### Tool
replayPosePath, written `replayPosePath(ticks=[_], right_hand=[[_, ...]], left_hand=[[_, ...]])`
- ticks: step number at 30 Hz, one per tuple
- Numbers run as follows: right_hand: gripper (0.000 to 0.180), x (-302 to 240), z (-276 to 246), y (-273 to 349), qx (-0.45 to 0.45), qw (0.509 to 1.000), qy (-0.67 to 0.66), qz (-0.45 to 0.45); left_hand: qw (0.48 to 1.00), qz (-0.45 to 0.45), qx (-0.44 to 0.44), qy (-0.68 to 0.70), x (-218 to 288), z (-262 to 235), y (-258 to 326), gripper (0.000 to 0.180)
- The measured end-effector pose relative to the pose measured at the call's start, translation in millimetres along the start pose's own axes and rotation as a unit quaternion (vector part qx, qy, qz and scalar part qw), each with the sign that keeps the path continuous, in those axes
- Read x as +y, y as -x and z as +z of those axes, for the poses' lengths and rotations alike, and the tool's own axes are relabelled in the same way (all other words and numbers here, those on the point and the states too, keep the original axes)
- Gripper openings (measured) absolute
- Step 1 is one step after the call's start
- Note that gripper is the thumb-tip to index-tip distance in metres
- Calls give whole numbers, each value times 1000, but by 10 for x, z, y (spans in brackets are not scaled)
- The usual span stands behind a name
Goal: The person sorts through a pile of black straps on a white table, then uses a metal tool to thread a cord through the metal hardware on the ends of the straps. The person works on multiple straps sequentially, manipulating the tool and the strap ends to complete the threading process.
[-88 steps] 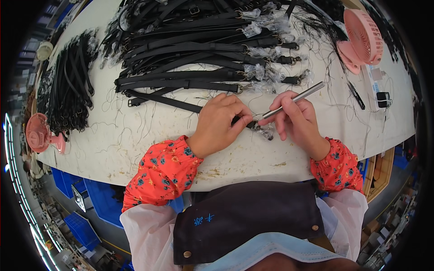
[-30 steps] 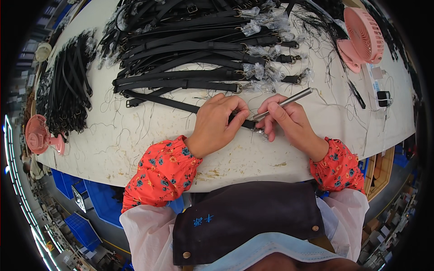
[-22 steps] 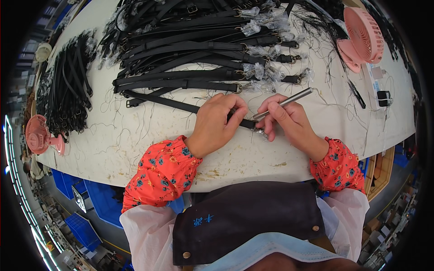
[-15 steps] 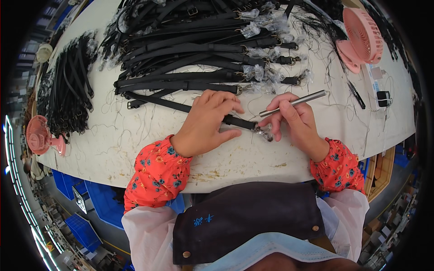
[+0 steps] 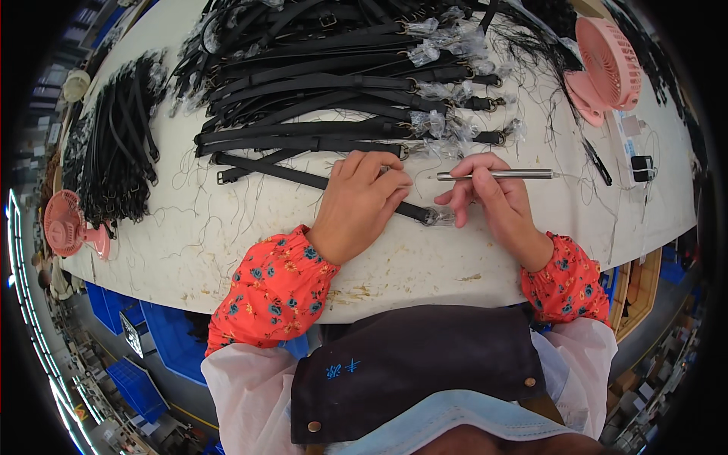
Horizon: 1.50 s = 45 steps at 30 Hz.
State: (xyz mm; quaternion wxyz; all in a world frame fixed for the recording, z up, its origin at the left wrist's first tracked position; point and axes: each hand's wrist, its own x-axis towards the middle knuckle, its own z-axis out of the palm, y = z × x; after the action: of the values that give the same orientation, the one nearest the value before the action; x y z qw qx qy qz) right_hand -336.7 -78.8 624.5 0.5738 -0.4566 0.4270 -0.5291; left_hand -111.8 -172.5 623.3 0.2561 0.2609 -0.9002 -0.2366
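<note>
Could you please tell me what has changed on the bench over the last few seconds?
The left hand slid left along the black strap, away from its wrapped clasp. The right hand swung the metal pen-like tool from tilted to level. The strap pile and pink fan stayed put.

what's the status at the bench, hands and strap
Left hand flat on black strap, pinning it to table. Right hand holds thin metal tool beside strap's wrapped end. Strap pile behind, apart.
</note>
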Motion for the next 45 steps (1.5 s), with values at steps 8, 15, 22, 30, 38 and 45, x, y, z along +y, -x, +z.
replayPosePath(ticks=[8, 15, 22, 30, 38, 45], right_hand=[[34, 1, 37, 23, 6, 1000, 4, -4], [35, -14, 38, 9, 25, 1000, -8, 14], [36, -4, 34, 8, 37, 999, -30, 25], [43, -27, 6, 21, 24, 998, -5, 59], [47, -108, 30, 21, 6, 994, 54, 92], [50, -113, 45, 6, -6, 992, 64, 111]], left_hand=[[990, 60, -84, 91, -10, -103, 28, 33], [982, 178, -18, -59, -17, 100, 76, 36], [962, 245, 0, -118, 91, 150, 77, 14], [993, 44, -50, 98, 35, 147, -20, 14], [989, -11, -47, 139, 30, 129, -19, 8], [989, 0, -44, 142, 23, 129, -20, 10]])
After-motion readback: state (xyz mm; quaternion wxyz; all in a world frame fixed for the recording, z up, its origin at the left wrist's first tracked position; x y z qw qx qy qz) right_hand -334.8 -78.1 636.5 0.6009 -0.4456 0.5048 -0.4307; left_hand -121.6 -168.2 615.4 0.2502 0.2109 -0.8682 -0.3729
